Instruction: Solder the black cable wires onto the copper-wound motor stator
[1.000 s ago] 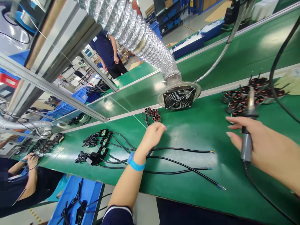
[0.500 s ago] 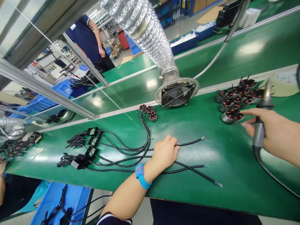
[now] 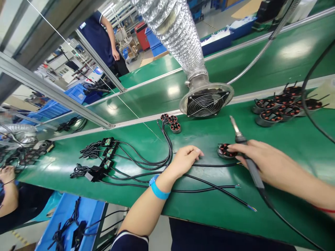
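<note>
The right hand's fingertips (image 3: pixel 233 149) touch the rim of a small motor stator (image 3: pixel 223 150) with copper windings, lying on the green bench (image 3: pixel 288 139). The rest of the right hand (image 3: pixel 261 161) is closed round a soldering iron (image 3: pixel 237 134), whose tip points up and away, clear of the stator.

Just left of the stator, the left hand's fingers (image 3: pixel 196 152) curl down onto a black cable (image 3: pixel 217 165), pinning it to the bench; the left hand (image 3: pixel 184 161) wears a blue wristband (image 3: pixel 157 188). The cable runs right, passing just in front of the stator, and two more cables lie nearer the bench edge, their bare ends to the right.

Further out: three small motors (image 3: pixel 171 122) behind the left hand, an extraction fan (image 3: pixel 206 103) on a foil duct (image 3: pixel 180 31), a cluster of larger stators (image 3: pixel 282 104) at far right, and black wired modules (image 3: pixel 104 157) at left.
</note>
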Available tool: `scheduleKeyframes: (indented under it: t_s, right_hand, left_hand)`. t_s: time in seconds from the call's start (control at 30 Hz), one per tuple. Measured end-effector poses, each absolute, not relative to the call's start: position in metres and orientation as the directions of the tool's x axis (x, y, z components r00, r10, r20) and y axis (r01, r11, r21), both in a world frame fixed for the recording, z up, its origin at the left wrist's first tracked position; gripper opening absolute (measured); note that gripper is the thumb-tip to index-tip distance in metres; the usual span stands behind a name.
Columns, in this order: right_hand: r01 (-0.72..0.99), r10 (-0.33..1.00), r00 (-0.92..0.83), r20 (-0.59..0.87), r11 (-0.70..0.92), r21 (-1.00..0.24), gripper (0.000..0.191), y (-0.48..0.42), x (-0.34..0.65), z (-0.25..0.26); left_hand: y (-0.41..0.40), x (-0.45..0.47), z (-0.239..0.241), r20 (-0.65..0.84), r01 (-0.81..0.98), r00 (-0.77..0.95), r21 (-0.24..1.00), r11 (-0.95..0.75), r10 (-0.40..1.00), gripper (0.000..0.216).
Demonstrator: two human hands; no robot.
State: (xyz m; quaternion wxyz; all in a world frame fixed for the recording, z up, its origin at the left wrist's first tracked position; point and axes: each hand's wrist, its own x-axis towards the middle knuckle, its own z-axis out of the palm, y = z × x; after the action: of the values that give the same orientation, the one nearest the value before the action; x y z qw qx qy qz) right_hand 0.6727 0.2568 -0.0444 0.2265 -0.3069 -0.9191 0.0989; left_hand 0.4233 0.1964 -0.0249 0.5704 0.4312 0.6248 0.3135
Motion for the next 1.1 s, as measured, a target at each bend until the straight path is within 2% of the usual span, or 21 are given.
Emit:
scheduleKeyframes:
  t_s: [0.1,0.2,0.33,0.53,0.63,0.73,0.9,1.03,1.1]
  right_hand:
    - [0.483,0.599,-0.696,0.396,0.798,-0.359,0.032,0.248,0.662,-0.043]
    - [0.523,0.645,-0.632,0.429,0.764,-0.377,0.031,0.244,0.656,-0.044]
    - [0.562,0.689,-0.57,0.448,0.724,-0.399,0.039,0.24,0.649,-0.051]
    - [0.549,0.64,-0.574,0.511,0.763,-0.34,0.038,0.235,0.642,-0.058]
    - [0.531,0.613,-0.569,0.549,0.783,-0.324,0.035,0.235,0.641,-0.062]
    - [0.51,0.621,-0.572,0.535,0.781,-0.361,0.033,0.235,0.643,-0.068]
    - [0.503,0.638,-0.563,0.526,0.769,-0.394,0.033,0.234,0.644,-0.071]
    - [0.5,0.615,-0.556,0.559,0.785,-0.367,0.03,0.234,0.642,-0.068]
    - [0.498,0.611,-0.542,0.577,0.787,-0.365,0.031,0.234,0.64,-0.067]
  left_hand:
    - [0.201,0.426,-0.02,-0.464,0.107,0.01,0.881,0.461,0.886,0.017]
    - [0.207,0.434,-0.017,-0.461,0.17,0.057,0.878,0.447,0.885,0.026]
    - [0.215,0.445,-0.015,-0.445,0.203,0.035,0.88,0.43,0.895,0.034]
    - [0.223,0.441,-0.015,-0.511,0.162,0.106,0.855,0.492,0.853,0.019]
    - [0.224,0.436,-0.015,-0.483,0.124,0.184,0.875,0.467,0.856,0.016]
    - [0.226,0.435,-0.013,-0.443,0.077,0.239,0.896,0.438,0.864,0.017]
    - [0.229,0.437,-0.01,-0.529,0.094,0.188,0.848,0.521,0.827,0.012]
    - [0.232,0.438,-0.011,-0.583,0.107,0.123,0.812,0.573,0.803,0.028]
    - [0.234,0.439,-0.013,-0.566,0.097,0.128,0.824,0.558,0.814,0.023]
